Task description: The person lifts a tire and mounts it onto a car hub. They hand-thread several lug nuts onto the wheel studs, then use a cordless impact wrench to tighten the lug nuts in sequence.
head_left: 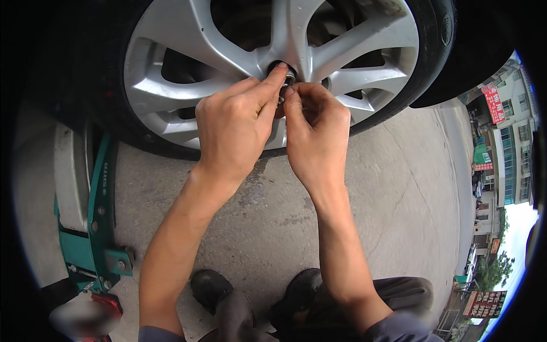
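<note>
1. two hands, l hand + r hand, are at small silver part in centre hole of wheel.
2. prob. mid-job: tyre is on wheel; hole looks uncovered, so work there seems unfinished. can't tell if part's going in or out.
3. part's round end seems to face out, near side; long axis prob. runs in-out thru wheel, mostly hidden.
4. l fingers: index extended to part's far-l edge; r fingers: thumb + index nearly together, near side; grip hidden, can't tell.
</note>
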Demonstrator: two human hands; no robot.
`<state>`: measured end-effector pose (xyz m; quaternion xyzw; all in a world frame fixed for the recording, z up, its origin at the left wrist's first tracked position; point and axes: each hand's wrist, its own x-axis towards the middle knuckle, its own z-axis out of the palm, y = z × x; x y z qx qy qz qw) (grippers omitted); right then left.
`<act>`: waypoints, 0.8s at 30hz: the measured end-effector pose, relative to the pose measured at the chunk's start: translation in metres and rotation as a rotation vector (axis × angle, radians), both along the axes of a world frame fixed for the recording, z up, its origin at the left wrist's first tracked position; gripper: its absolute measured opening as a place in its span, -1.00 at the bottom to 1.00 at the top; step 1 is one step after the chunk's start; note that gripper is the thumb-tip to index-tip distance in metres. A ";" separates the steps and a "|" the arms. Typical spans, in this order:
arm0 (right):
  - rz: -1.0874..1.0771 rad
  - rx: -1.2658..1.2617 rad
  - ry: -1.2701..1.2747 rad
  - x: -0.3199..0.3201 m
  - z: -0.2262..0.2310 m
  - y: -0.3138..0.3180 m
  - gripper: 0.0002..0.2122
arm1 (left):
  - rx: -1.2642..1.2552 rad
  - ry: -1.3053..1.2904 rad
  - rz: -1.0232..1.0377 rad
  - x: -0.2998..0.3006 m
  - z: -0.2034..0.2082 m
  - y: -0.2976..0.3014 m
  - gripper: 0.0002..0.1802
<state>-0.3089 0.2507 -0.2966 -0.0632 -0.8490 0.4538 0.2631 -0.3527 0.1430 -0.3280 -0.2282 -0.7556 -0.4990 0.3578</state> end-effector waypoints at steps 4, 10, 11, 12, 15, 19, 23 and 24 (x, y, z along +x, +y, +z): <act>0.034 0.029 -0.008 -0.002 0.004 0.002 -0.74 | 0.135 -0.094 -0.064 0.001 0.000 0.001 -0.72; 0.118 -0.111 -0.131 -0.005 0.014 -0.002 -0.67 | 0.286 -0.176 -0.133 0.001 0.001 -0.002 -0.73; 0.133 -0.147 -0.157 -0.006 0.014 0.000 -0.65 | 0.303 -0.213 -0.162 0.004 0.002 0.000 -0.74; 0.168 -0.297 -0.192 -0.006 0.013 0.001 -0.64 | 0.321 -0.249 -0.191 0.005 0.002 0.002 -0.74; 0.245 -0.608 -0.274 -0.006 0.008 0.004 -0.63 | 0.218 -0.251 -0.134 0.006 -0.001 0.000 -0.75; 0.109 -0.284 -0.172 -0.005 -0.002 0.003 -0.69 | 0.063 -0.028 -0.041 0.001 -0.002 -0.004 -0.74; -0.052 0.084 0.036 -0.006 0.001 -0.003 -0.71 | 0.176 0.007 -0.026 0.000 -0.008 0.001 -0.74; -0.046 0.116 0.074 -0.009 0.000 -0.003 -0.71 | 0.225 -0.012 -0.031 0.000 -0.008 0.002 -0.75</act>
